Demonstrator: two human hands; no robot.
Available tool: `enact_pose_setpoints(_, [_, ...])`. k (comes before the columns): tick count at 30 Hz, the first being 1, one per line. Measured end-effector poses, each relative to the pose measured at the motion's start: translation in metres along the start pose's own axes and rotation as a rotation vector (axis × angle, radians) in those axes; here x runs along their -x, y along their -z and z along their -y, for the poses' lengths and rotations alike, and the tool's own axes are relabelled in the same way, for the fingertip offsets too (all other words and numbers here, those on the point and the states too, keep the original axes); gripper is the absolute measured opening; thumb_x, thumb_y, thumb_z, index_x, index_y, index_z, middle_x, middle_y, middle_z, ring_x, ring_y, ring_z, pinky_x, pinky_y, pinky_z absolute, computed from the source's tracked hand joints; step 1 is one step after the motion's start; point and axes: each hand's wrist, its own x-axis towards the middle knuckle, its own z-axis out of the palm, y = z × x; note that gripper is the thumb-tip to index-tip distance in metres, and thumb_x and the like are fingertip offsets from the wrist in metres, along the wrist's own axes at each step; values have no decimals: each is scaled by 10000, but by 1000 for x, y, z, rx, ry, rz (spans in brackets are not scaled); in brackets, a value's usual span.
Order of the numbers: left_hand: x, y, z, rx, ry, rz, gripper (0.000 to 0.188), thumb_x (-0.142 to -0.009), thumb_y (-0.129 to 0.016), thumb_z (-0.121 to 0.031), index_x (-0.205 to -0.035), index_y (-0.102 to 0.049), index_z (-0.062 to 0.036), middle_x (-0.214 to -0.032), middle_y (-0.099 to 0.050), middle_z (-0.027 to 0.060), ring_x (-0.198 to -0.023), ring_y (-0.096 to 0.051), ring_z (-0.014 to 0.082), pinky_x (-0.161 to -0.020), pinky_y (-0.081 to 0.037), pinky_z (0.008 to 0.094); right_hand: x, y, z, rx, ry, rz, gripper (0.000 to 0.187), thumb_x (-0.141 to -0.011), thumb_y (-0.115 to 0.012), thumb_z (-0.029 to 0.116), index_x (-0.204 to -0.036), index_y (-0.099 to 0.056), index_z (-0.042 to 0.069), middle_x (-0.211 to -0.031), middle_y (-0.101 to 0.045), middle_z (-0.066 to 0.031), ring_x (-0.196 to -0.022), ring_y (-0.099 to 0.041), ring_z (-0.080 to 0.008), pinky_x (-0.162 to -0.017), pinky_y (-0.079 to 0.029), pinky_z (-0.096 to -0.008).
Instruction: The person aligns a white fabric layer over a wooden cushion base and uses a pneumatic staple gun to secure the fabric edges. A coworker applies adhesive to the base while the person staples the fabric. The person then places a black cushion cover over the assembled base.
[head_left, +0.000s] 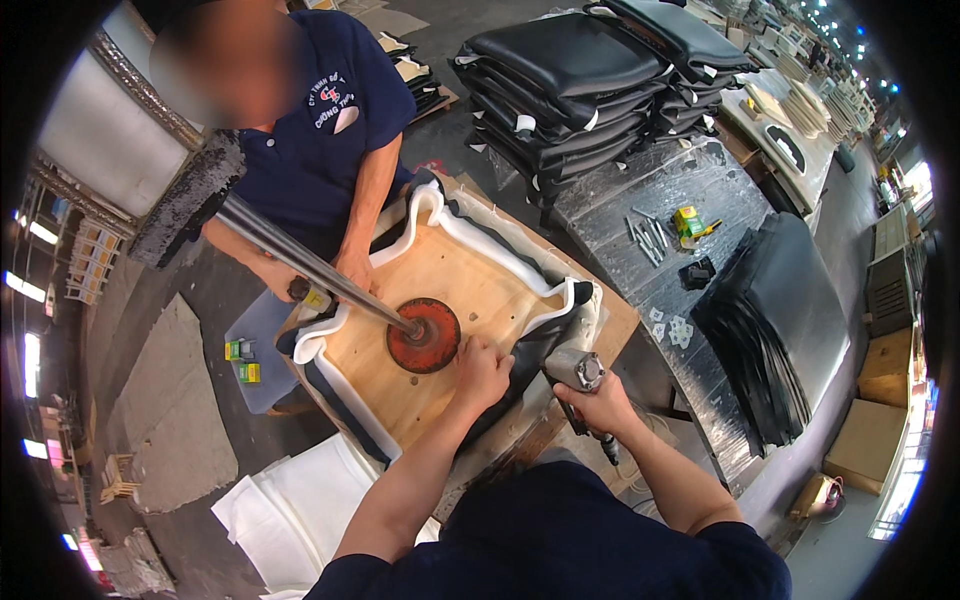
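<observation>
A wooden seat panel (462,272) lies before me, with white padding (420,212) and black covering (478,222) along its edges. A red disc (424,340) on a metal rod (310,262) presses on its middle. My left hand (484,372) is at the panel's near edge beside the disc, fingers curled in; what they pinch is hidden. To the right of the panel, my right hand (598,400) grips a pneumatic staple gun (577,367). Across from me, a co-worker's hand (272,276) is at another tool (312,295) by the panel's left corner.
Stacked black padded seats (570,70) stand at the back. On the metal-topped table (600,190) lie staple strips (648,238), a small box (688,222) and a pile of black sheets (780,310). White sheets (290,505) lie at lower left; small green-yellow boxes (240,350) sit left of the panel.
</observation>
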Motion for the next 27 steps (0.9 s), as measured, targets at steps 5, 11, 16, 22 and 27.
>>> enact_pose_setpoints(5, [4, 17, -22, -162, -29, 80, 342, -900, -854, -384, -911, -826, -44, -1223, -644, 135, -1282, -530, 372, -1126, -404, 533, -6, 5, 2, 49, -132, 109, 402, -943, -886, 335, -1178, -775, 27, -849, -785, -77, -677, -718, -163, -653, -576, -364])
enact_pose_setpoints(11, [17, -1, -11, -35, -136, -110, 370, -880, -872, -353, -845, -825, 12, -1547, -565, 170, -1547, -370, 441, -1309, -265, 542, -15, 9, 14, -13, -153, 182, 367, -955, -885, 333, -1093, -762, 15, -754, -723, -30, -578, -657, -111, -553, -526, -323])
enact_pose_setpoints(16, [20, -12, -2, 98, -155, -172, 296, -893, -835, -261, -900, -819, 35, -1581, -550, 174, -1614, -283, 497, -1349, -218, 576, -37, 10, 21, -31, -136, 237, 366, -971, -879, 352, -1107, -773, 30, -724, -694, -14, -560, -633, -113, -528, -494, -322])
enact_pose_setpoints(22, [19, -21, 0, 126, -99, -233, 210, -895, -808, -201, -899, -797, 8, -1570, -557, 157, -1611, -312, 469, -1337, -259, 574, -62, 6, 50, 133, -148, 294, 322, -985, -853, 315, -1085, -777, 19, -721, -696, -21, -553, -621, -118, -533, -486, -322])
enact_pose_setpoints(27, [17, -21, -3, 146, -54, -252, 180, -899, -790, -175, -907, -792, 5, -1555, -560, 155, -1618, -314, 450, -1334, -271, 576, -79, -1, 71, 321, -183, 354, 331, -981, -850, 334, -1041, -773, 17, -692, -693, -33, -535, -621, -124, -528, -485, -337])
